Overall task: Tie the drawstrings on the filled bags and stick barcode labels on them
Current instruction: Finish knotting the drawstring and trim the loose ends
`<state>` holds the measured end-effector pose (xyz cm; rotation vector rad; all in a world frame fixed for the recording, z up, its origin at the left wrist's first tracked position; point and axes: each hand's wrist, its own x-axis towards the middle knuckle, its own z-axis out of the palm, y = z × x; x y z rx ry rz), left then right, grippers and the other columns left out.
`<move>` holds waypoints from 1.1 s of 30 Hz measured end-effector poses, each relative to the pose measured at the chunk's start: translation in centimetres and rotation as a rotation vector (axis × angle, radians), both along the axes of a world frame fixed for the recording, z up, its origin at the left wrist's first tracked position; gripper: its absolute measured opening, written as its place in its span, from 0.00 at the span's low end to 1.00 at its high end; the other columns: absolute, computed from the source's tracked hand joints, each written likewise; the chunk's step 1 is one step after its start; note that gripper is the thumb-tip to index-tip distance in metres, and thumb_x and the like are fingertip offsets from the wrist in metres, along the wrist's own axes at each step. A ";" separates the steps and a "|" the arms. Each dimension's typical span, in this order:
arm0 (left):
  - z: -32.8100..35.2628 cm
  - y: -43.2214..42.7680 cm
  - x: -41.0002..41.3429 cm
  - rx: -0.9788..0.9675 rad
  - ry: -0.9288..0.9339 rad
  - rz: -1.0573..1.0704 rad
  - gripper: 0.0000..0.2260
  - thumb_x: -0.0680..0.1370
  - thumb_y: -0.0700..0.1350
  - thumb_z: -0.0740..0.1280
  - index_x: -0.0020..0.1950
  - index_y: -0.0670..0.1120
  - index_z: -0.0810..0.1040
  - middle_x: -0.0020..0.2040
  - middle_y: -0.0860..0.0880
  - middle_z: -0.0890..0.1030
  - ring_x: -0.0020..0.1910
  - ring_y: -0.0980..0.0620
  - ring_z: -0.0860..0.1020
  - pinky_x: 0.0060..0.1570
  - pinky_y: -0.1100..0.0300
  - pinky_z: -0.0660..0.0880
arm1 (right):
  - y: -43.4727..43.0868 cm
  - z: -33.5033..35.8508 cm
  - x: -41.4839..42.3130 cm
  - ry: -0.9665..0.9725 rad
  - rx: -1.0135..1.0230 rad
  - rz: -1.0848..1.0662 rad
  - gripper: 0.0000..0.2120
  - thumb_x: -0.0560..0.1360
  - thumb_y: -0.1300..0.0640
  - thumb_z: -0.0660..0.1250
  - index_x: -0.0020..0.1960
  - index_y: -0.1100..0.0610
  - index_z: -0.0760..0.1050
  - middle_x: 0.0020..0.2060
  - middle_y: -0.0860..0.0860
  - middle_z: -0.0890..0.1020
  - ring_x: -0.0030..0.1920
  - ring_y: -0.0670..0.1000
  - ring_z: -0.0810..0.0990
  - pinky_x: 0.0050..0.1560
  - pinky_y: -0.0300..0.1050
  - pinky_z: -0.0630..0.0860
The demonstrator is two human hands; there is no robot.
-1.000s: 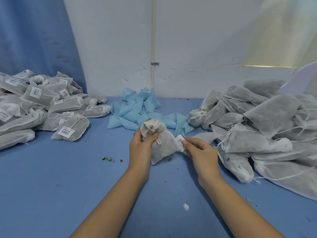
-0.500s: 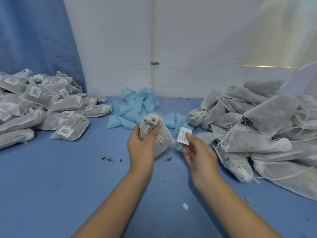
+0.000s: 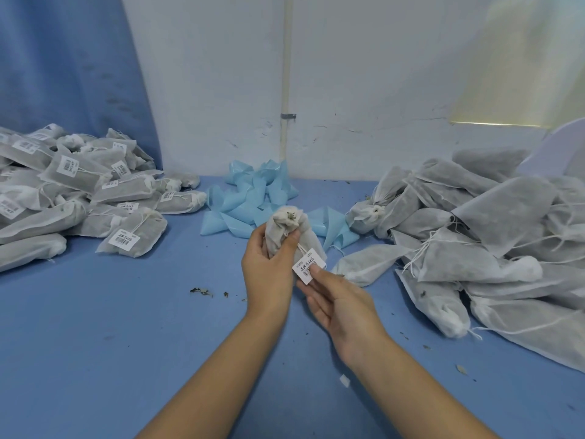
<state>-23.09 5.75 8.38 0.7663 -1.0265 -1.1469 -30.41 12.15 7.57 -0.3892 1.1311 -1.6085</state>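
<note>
Left hand (image 3: 269, 269) grips one bag (image 3: 282, 224); right hand (image 3: 342, 307) pinches one label (image 3: 303, 264).

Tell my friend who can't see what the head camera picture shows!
A person's left hand grips a filled drawstring bag above a blue table while the right hand pinches a barcode label against it. Labelled bags lie piled left, unlabelled bags right, light-blue scraps behind.

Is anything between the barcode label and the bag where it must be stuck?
Nothing clear. The right hand holds the barcode label against the bag that the left hand grips. Only the drawstring hangs down to the label's upper edge; whether it runs under the label cannot be told.
</note>
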 end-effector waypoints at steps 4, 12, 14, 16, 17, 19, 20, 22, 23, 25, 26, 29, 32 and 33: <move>0.0 0.0 0.1 0.025 0.014 -0.023 0.04 0.74 0.42 0.71 0.45 0.49 0.79 0.40 0.53 0.82 0.39 0.59 0.80 0.38 0.67 0.76 | -0.1 0.1 0.1 0.091 0.022 0.012 0.02 0.74 0.57 0.70 0.45 0.56 0.79 0.36 0.47 0.86 0.35 0.42 0.84 0.35 0.32 0.76; 0.4 0.0 0.4 0.043 -0.019 -0.082 0.02 0.74 0.43 0.71 0.42 0.48 0.80 0.34 0.56 0.82 0.34 0.60 0.79 0.34 0.67 0.75 | -0.2 -0.2 -0.3 0.198 -0.003 0.001 0.08 0.71 0.56 0.74 0.45 0.57 0.76 0.31 0.46 0.82 0.34 0.45 0.78 0.36 0.38 0.77; 0.6 -0.2 0.8 0.075 -0.038 -0.126 0.02 0.75 0.43 0.71 0.41 0.47 0.80 0.33 0.55 0.82 0.32 0.60 0.79 0.32 0.67 0.75 | -0.2 -0.2 -0.3 0.216 -0.067 0.000 0.12 0.71 0.59 0.74 0.51 0.57 0.75 0.37 0.47 0.85 0.38 0.45 0.81 0.43 0.39 0.78; 0.7 -0.3 1.0 0.112 -0.090 -0.181 0.03 0.75 0.44 0.71 0.41 0.47 0.80 0.34 0.53 0.83 0.33 0.58 0.79 0.33 0.65 0.76 | -0.3 -0.2 -0.6 0.259 -0.132 -0.004 0.16 0.71 0.63 0.72 0.57 0.56 0.74 0.45 0.51 0.85 0.43 0.46 0.84 0.45 0.39 0.78; 0.8 -0.4 1.1 0.124 -0.124 -0.214 0.04 0.74 0.45 0.71 0.41 0.47 0.80 0.35 0.51 0.83 0.34 0.56 0.80 0.34 0.64 0.76 | -0.3 -0.2 -0.7 0.283 -0.157 -0.005 0.16 0.71 0.65 0.71 0.58 0.56 0.74 0.46 0.52 0.85 0.44 0.48 0.84 0.46 0.40 0.78; 0.9 -0.4 1.2 0.139 -0.148 -0.315 0.06 0.73 0.48 0.72 0.43 0.46 0.81 0.38 0.49 0.84 0.36 0.54 0.81 0.35 0.62 0.77 | -0.4 -0.2 -1.0 0.291 -0.200 0.018 0.14 0.71 0.66 0.71 0.56 0.59 0.76 0.47 0.55 0.85 0.46 0.51 0.84 0.48 0.43 0.79; 1.0 -0.5 1.3 0.139 -0.140 -0.371 0.10 0.70 0.51 0.73 0.44 0.46 0.81 0.39 0.48 0.84 0.37 0.53 0.81 0.37 0.61 0.78 | -0.4 -0.2 -1.2 0.265 -0.218 0.028 0.13 0.71 0.66 0.71 0.55 0.60 0.77 0.47 0.55 0.85 0.46 0.51 0.84 0.48 0.43 0.79; 1.0 -0.7 1.5 0.129 -0.131 -0.453 0.17 0.65 0.56 0.73 0.47 0.47 0.82 0.43 0.47 0.85 0.40 0.52 0.82 0.43 0.57 0.79 | -0.4 -0.2 -1.4 0.175 -0.246 0.020 0.12 0.70 0.64 0.71 0.53 0.60 0.77 0.46 0.54 0.85 0.46 0.50 0.84 0.44 0.40 0.80; 1.0 -0.8 1.5 0.121 -0.140 -0.483 0.18 0.64 0.56 0.74 0.48 0.47 0.82 0.44 0.47 0.85 0.42 0.51 0.82 0.46 0.55 0.78 | -0.4 0.0 -1.6 0.131 -0.261 0.006 0.13 0.70 0.63 0.72 0.54 0.59 0.77 0.47 0.54 0.85 0.46 0.49 0.84 0.42 0.38 0.79; 0.6 -0.9 1.5 0.112 -0.168 -0.545 0.15 0.66 0.54 0.75 0.48 0.47 0.83 0.46 0.46 0.85 0.45 0.50 0.82 0.50 0.55 0.78 | -0.5 0.1 -1.8 0.077 -0.287 -0.033 0.14 0.70 0.62 0.72 0.56 0.60 0.77 0.48 0.54 0.85 0.47 0.49 0.84 0.42 0.37 0.79; 0.4 -0.9 1.5 0.111 -0.176 -0.575 0.14 0.67 0.53 0.74 0.47 0.46 0.84 0.47 0.46 0.85 0.46 0.50 0.83 0.50 0.56 0.78 | -0.5 0.1 -1.9 0.068 -0.293 -0.052 0.14 0.71 0.62 0.71 0.56 0.60 0.77 0.48 0.54 0.85 0.47 0.49 0.85 0.41 0.37 0.79; -0.2 -0.8 1.5 0.117 -0.182 -0.626 0.11 0.67 0.53 0.71 0.43 0.47 0.85 0.46 0.46 0.85 0.45 0.51 0.83 0.44 0.62 0.78 | -0.5 0.1 -2.0 0.048 -0.276 -0.081 0.12 0.73 0.61 0.70 0.55 0.61 0.77 0.47 0.54 0.85 0.46 0.50 0.85 0.41 0.37 0.79; -0.4 -1.0 1.6 0.130 -0.179 -0.641 0.12 0.67 0.53 0.72 0.43 0.46 0.86 0.47 0.45 0.85 0.46 0.51 0.83 0.45 0.63 0.78 | -0.5 0.0 -2.1 0.035 -0.262 -0.082 0.13 0.72 0.57 0.71 0.55 0.59 0.78 0.48 0.55 0.85 0.48 0.51 0.84 0.41 0.38 0.80; -0.4 -1.2 1.7 0.134 -0.180 -0.652 0.13 0.67 0.53 0.72 0.44 0.46 0.86 0.48 0.44 0.85 0.48 0.50 0.83 0.47 0.61 0.79 | -0.5 0.0 -2.1 0.038 -0.268 -0.084 0.14 0.70 0.56 0.72 0.54 0.59 0.78 0.48 0.55 0.85 0.48 0.51 0.84 0.41 0.39 0.80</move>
